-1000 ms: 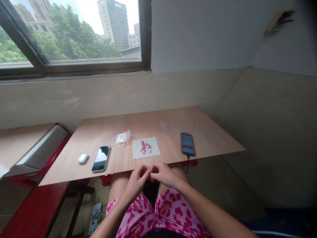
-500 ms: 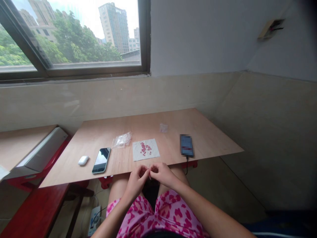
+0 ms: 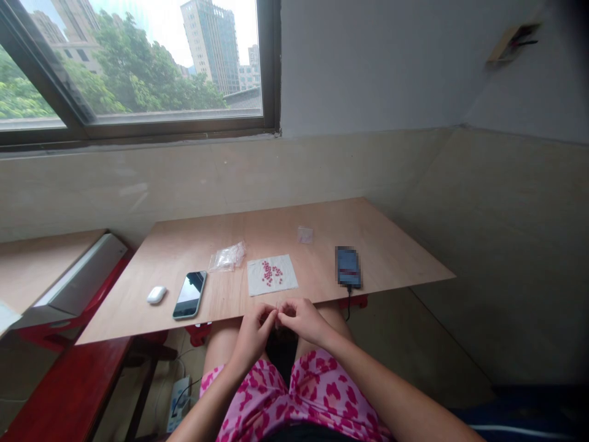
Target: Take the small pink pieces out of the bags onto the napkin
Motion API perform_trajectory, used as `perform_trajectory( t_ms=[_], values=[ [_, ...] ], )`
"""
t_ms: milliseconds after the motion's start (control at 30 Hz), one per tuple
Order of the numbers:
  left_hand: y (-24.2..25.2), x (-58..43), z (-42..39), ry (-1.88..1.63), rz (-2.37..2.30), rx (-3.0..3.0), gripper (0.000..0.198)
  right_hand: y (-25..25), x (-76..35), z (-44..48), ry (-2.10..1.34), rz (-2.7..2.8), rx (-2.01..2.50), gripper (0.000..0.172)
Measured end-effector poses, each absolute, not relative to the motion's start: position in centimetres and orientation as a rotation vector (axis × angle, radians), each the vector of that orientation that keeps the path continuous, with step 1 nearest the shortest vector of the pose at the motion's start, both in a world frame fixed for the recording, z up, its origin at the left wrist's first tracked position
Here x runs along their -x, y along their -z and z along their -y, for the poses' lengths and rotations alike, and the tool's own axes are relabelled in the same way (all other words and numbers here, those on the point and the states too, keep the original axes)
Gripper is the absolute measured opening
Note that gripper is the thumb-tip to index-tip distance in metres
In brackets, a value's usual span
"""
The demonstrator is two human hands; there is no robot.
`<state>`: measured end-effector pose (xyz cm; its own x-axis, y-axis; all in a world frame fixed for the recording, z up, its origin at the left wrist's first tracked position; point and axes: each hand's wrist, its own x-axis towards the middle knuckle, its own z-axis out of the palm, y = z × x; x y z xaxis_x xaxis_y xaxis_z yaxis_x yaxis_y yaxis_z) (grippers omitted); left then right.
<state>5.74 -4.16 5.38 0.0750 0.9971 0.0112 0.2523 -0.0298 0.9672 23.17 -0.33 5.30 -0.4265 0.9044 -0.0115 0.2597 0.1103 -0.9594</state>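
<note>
Both left hand (image 3: 253, 331) and right hand (image 3: 304, 320) curl, grip unclear, just before the red-beaded paper square (image 3: 271, 275).

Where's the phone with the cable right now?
In the head view, the phone lies on the right side of the plywood table, right of the white sheet of small red pieces, its cable dropping over the near edge.

1. The person's bare left hand (image 3: 252, 334) and bare right hand (image 3: 306, 320) sit slightly higher now, closer to the front edge of the pale plywood table (image 3: 391, 258).
2. Their fingertips (image 3: 272, 313) stay pinched together, shifted slightly upward.
3. The person's head has moved slightly, so the dark window frame (image 3: 271, 73) sits a little differently in view.
</note>
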Motion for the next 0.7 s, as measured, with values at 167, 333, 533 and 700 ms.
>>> perform_trajectory(
  t_ms=[167,333,533,700],
  values=[
    [-5.6,-5.5,4.4,-0.919,-1.467,-1.681,0.02,-5.9,-22.9,0.8,-1.166,1.851,1.192,0.008],
    [-5.7,-5.5,4.9,-0.724,-1.578,-1.871,0.018,-6.7,-22.6,1.4,-1.011,1.942,1.257,0.008],
    [-5.2,-5.5,4.9,-0.639,-1.622,-1.932,0.02,-7.2,-22.5,1.6,-0.949,1.953,1.326,0.011],
    [-5.2,-5.5,4.9,-0.632,-1.675,-1.957,0.018,-7.2,-23.3,0.6,-0.891,1.898,1.367,0.012]
  ],
)
